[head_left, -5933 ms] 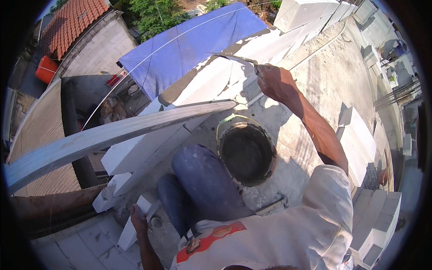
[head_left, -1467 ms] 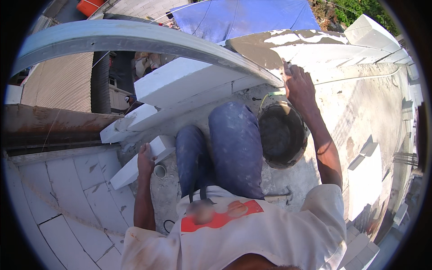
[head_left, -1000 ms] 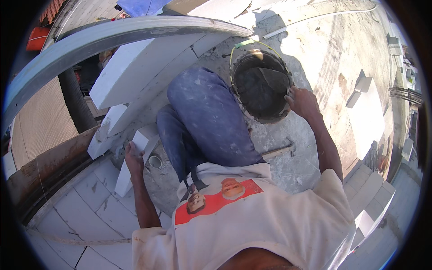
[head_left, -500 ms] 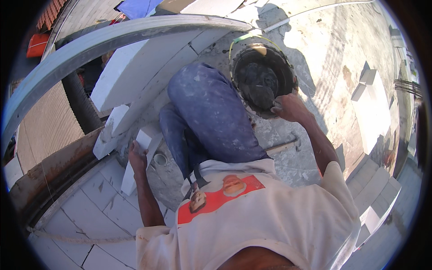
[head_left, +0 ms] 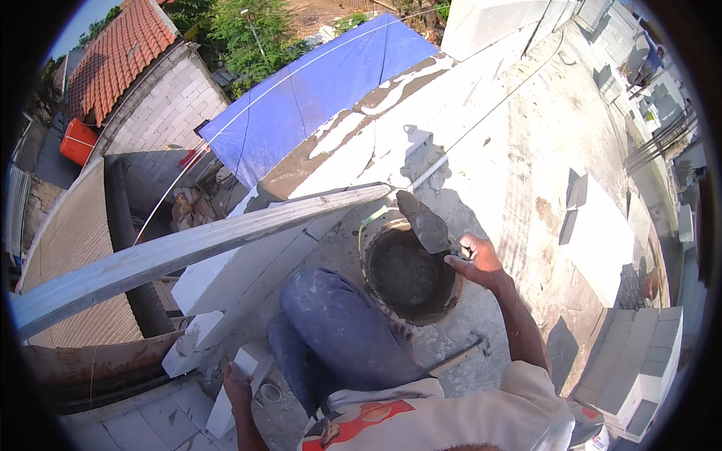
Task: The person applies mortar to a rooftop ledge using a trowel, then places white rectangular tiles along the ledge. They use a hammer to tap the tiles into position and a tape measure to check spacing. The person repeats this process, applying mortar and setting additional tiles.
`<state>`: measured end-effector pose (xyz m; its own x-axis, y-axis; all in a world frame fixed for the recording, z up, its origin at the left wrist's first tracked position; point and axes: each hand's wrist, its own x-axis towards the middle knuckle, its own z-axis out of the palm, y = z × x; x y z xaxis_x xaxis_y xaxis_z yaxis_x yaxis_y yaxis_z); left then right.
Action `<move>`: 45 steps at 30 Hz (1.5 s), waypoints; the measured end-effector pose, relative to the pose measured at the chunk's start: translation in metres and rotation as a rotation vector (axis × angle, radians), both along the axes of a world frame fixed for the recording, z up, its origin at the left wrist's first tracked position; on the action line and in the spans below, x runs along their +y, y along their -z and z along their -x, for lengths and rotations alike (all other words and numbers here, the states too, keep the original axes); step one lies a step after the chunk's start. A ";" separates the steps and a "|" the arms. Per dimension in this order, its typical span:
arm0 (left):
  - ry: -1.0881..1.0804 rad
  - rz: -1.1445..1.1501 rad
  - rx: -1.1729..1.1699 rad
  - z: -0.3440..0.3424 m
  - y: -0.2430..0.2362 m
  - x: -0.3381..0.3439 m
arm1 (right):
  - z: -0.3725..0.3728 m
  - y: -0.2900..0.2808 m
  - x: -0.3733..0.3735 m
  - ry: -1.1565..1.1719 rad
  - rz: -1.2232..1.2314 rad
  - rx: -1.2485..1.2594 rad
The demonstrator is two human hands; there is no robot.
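Note:
My right hand (head_left: 474, 259) grips a trowel (head_left: 421, 219) coated in grey mortar, held over the back-right part of a dark bucket (head_left: 368, 267) with mortar inside. Low at the left, my left hand (head_left: 236, 382) is closed on a white block (head_left: 227, 418) beside my bent leg (head_left: 338, 323). A small white cylinder (head_left: 271, 391) lies beside that block. A long wooden beam (head_left: 195, 229) slants across the white block wall (head_left: 248, 267); farther back, grey mortar (head_left: 289, 173) is spread along a wall's top.
A blue tarp (head_left: 301, 90), tiled roof (head_left: 120, 52) and corrugated roof (head_left: 75, 255) lie beyond the wall. More white blocks (head_left: 598, 240) and stacked blocks (head_left: 632, 364) are at right. A tool with a long handle (head_left: 455, 357) lies on the concrete floor below the bucket.
My right hand has lifted the trowel with mortar up out of the bucket. The view has tilted up, showing more wall, tarp and roofs. My left hand stays on the block.

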<state>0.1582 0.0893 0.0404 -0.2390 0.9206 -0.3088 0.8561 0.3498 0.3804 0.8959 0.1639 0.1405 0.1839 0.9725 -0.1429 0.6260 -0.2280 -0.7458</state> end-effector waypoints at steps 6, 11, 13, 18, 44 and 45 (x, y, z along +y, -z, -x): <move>0.049 -0.159 -0.050 -0.002 0.001 -0.001 | -0.086 -0.107 0.131 0.170 -0.209 -0.429; -0.214 -0.110 -0.377 0.003 0.026 0.004 | -0.162 -0.147 0.235 0.232 -0.263 -0.957; 0.081 -0.218 -0.065 0.050 0.049 -0.009 | -0.176 -0.147 0.268 0.223 -0.262 -1.013; -0.150 -0.150 -0.202 0.037 0.046 -0.007 | -0.210 -0.151 0.303 0.187 -0.313 -1.187; -0.170 -0.168 -0.456 -0.002 0.006 0.003 | -0.234 -0.145 0.196 0.215 -0.321 -0.516; -0.272 -0.167 -0.526 -0.010 0.005 0.004 | -0.211 -0.130 0.172 0.136 -0.219 -0.403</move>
